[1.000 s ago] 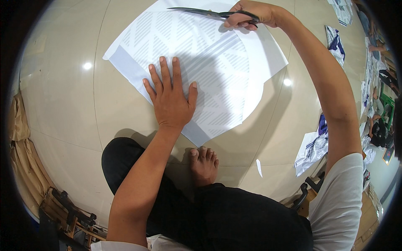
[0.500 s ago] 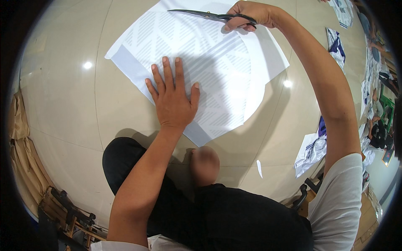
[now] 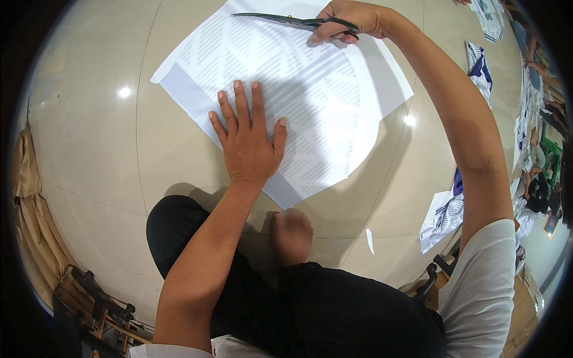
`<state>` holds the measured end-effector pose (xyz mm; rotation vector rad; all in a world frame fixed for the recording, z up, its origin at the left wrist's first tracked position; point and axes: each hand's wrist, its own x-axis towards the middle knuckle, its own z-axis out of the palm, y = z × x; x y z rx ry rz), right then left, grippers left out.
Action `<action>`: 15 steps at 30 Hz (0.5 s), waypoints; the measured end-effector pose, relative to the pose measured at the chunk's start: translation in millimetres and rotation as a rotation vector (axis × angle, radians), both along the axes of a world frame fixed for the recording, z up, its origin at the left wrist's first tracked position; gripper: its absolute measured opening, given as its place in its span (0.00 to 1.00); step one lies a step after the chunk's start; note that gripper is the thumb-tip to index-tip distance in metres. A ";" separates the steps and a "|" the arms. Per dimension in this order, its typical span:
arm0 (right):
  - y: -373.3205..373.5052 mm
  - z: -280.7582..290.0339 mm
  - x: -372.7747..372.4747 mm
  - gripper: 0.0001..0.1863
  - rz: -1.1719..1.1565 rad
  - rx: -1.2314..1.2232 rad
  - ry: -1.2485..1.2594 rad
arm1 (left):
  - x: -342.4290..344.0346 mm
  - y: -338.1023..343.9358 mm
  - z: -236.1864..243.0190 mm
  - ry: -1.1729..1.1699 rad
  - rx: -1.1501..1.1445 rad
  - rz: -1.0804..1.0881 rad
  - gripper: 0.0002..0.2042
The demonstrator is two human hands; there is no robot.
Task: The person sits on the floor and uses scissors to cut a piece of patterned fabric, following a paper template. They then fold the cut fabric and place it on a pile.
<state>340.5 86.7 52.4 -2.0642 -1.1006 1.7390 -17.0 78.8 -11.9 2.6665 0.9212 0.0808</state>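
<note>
Black scissors (image 3: 289, 20) — holds them by the handles in the grip of the right hand (image 3: 346, 12), with blades pointing left over the far part of a grey-striped white sheet (image 3: 322, 101). Rests the left hand (image 3: 252, 146) palm down, with grip wide and fingers spread, on the left side of that sheet, laid out on the tiled floor (image 3: 89, 155) near a bare foot (image 3: 292, 241). Shows a thin white scrap (image 3: 369, 241) to the right — and striped cloth (image 3: 440, 224) farther right.

Glare spots on bright floor (image 3: 89, 149)
</note>
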 end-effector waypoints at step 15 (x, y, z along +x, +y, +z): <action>12.2 0.6 -11.2 0.14 -0.070 0.029 0.096 | -0.5 1.1 0.0 -0.009 0.006 -0.009 0.37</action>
